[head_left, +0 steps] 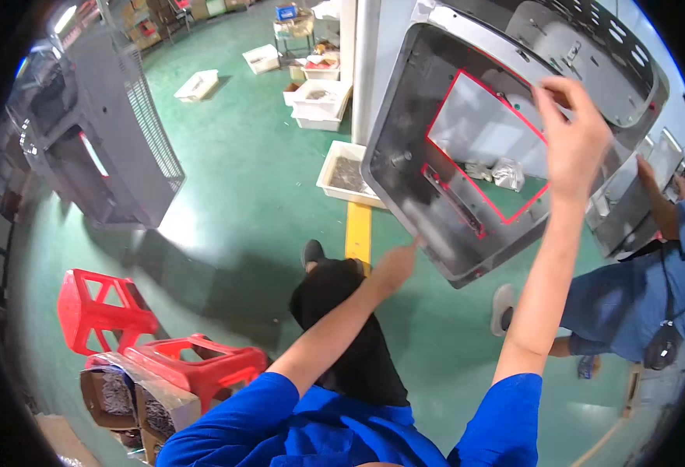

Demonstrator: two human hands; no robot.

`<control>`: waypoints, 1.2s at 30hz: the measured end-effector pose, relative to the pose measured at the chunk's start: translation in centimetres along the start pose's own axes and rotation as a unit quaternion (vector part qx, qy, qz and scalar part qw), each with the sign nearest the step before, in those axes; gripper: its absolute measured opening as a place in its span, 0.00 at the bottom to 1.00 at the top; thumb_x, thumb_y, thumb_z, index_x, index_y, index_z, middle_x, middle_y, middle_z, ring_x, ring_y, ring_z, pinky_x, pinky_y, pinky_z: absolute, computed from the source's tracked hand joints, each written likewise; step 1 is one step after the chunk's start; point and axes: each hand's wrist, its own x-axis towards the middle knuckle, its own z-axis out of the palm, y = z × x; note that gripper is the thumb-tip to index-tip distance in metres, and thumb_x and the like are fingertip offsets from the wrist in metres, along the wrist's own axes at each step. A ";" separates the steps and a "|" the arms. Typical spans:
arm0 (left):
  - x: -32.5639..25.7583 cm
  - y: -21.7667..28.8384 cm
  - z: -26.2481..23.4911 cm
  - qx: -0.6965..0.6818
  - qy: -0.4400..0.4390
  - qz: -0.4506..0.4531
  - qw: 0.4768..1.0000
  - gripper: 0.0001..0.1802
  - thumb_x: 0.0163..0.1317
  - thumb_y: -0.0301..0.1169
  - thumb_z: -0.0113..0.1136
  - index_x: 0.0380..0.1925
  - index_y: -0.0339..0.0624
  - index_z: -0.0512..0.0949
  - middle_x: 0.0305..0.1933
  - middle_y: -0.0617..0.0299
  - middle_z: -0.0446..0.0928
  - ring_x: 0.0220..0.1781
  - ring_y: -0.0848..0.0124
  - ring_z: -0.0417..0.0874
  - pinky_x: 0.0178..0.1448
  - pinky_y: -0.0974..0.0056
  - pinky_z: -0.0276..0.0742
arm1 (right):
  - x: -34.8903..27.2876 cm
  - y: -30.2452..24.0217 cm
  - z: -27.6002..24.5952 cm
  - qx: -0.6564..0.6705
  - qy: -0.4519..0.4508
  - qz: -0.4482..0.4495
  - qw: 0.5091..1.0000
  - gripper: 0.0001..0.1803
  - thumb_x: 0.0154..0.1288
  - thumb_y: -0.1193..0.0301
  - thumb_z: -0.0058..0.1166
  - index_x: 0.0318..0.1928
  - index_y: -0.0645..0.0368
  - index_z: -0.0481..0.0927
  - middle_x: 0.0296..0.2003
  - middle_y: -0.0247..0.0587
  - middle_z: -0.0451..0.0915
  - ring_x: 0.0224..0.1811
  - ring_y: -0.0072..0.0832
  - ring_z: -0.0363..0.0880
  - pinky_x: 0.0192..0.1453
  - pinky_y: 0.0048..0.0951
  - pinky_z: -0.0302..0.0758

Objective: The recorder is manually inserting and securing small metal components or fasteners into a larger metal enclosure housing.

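Observation:
A dark grey moulded panel, a large cover with a pale rim, stands tilted in front of me. Red edging runs around its big window-like cutout, and a narrow red-edged slot lies below. At the panel's lower edge is my left hand, its fingers closed and slightly blurred; whatever they hold is hidden. Raised over the right side of the cutout, my right hand is closed in a pinch, thumb against bent fingers. Anything between those fingertips is too small to make out.
Another person in blue works at right beside a grey part. Behind the panel stands another perforated grey housing. A tall grey housing stands left. Red stools, boxes of small parts and white bins occupy the green floor.

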 end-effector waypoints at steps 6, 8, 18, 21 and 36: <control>-0.7 0.9 -1.2 -0.072 0.034 -0.002 0.997 0.31 0.56 0.23 0.45 0.63 0.37 0.61 0.26 0.48 0.76 0.31 0.51 0.78 0.36 0.51 0.74 | -1.2 1.9 -4.5 -0.246 0.089 -0.087 0.961 0.04 0.53 0.75 0.61 0.31 0.58 0.82 0.28 0.34 0.82 0.26 0.24 0.80 0.31 0.23 0.74; -0.9 0.9 -1.6 -0.085 0.034 -0.005 0.996 0.30 0.57 0.23 0.45 0.63 0.37 0.62 0.27 0.47 0.76 0.33 0.51 0.78 0.37 0.51 0.74 | -1.0 1.4 -4.4 -0.277 0.083 -0.120 0.950 0.03 0.53 0.75 0.62 0.30 0.57 0.82 0.27 0.33 0.81 0.26 0.25 0.79 0.31 0.24 0.74; 0.4 2.0 -1.9 -0.407 0.096 -0.057 0.907 0.14 0.65 0.29 0.45 0.46 0.36 0.76 0.20 0.55 0.70 0.21 0.67 0.74 0.28 0.61 0.71 | -0.7 0.8 -4.8 -0.338 0.083 -0.138 0.927 0.04 0.53 0.76 0.62 0.31 0.58 0.83 0.27 0.33 0.82 0.27 0.26 0.79 0.32 0.25 0.74; 2.6 2.7 -4.0 -0.514 0.080 -0.138 0.843 0.14 0.68 0.33 0.45 0.38 0.35 0.77 0.18 0.64 0.67 0.18 0.76 0.67 0.25 0.68 0.65 | -0.5 1.0 -4.0 -0.334 0.080 -0.129 0.930 0.04 0.53 0.76 0.62 0.32 0.58 0.83 0.27 0.34 0.82 0.27 0.26 0.79 0.31 0.25 0.73; 5.6 -0.8 -1.9 -0.287 0.157 -0.104 0.939 0.12 0.62 0.32 0.45 0.33 0.37 0.76 0.32 0.44 0.78 0.37 0.43 0.78 0.41 0.46 0.73 | 2.3 4.0 2.2 -0.281 0.044 -0.138 0.949 0.07 0.55 0.67 0.64 0.32 0.57 0.85 0.27 0.36 0.84 0.27 0.24 0.82 0.32 0.24 0.75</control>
